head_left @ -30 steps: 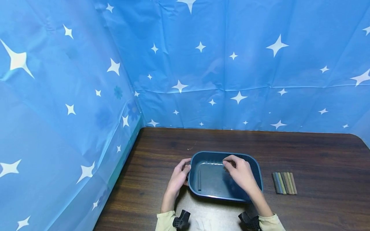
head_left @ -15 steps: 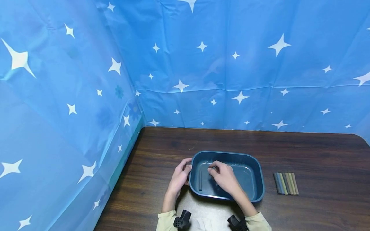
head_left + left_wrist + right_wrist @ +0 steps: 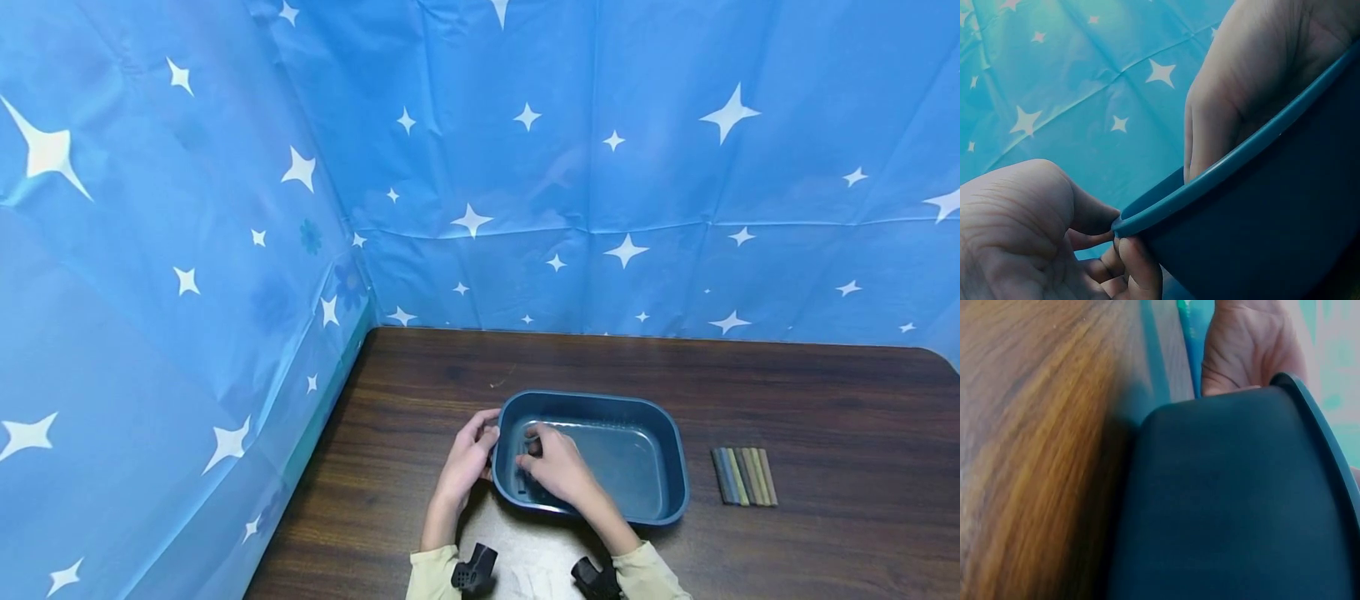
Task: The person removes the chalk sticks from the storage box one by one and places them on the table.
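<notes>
A dark blue plastic basin (image 3: 630, 467) with rounded corners stands on the table. My left hand (image 3: 463, 467) grips its left end; in the left wrist view the thumb is at the rim and curled fingers are below it. My right hand (image 3: 564, 473) reaches down inside the basin near the left wall, thumb and forefinger bent towards each other around a short dark stick (image 3: 535, 448), mostly covered by the fingers. Below the thumb shows the end of another dark stick (image 3: 521, 485), lying on the basin floor. The right wrist view shows mainly the basin's outer wall (image 3: 1229, 500).
To the right of the basin, a row of several chalk-like sticks (image 3: 745, 477) in grey, blue, green and tan lies side by side on the brown wooden table (image 3: 840, 417). A blue star-patterned curtain (image 3: 585, 183) hangs behind the table and along its left side.
My right hand has moved left and down inside the basin, from its right half to the stick by the left wall. My left hand has stayed at the basin's left end.
</notes>
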A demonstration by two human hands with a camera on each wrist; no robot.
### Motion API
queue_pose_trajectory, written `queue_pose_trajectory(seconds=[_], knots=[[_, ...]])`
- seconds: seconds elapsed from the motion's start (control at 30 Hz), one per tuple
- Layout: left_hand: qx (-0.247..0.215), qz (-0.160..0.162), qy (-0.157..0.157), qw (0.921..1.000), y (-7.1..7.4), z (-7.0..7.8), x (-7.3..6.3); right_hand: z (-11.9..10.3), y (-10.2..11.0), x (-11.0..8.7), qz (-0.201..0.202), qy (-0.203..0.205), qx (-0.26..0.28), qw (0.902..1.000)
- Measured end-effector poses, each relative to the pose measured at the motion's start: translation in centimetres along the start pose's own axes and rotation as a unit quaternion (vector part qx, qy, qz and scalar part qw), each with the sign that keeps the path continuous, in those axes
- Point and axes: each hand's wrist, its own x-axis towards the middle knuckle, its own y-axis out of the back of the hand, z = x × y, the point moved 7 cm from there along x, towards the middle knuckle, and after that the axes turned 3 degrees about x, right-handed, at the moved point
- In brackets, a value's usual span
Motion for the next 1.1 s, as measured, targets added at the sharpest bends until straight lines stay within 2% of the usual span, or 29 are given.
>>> queue_pose_trajectory(seconds=[0.33,0.67,1.1], knots=[[0.000,-0.001,0.002,1.0000,-0.1,0.0,0.1,-0.4,-1.3,0.4,-0.028,-0.006,-0.002,0.9996],[0.018,0.009,-0.001,0.9998,0.1,0.1,0.1,-0.9,-2.0,0.9,-0.020,0.001,-0.017,0.9996],[-0.005,-0.001,0.001,1.0000,0.0,-0.2,0.2,-0.8,-2.4,0.8,-0.053,0.002,0.006,0.9986]])
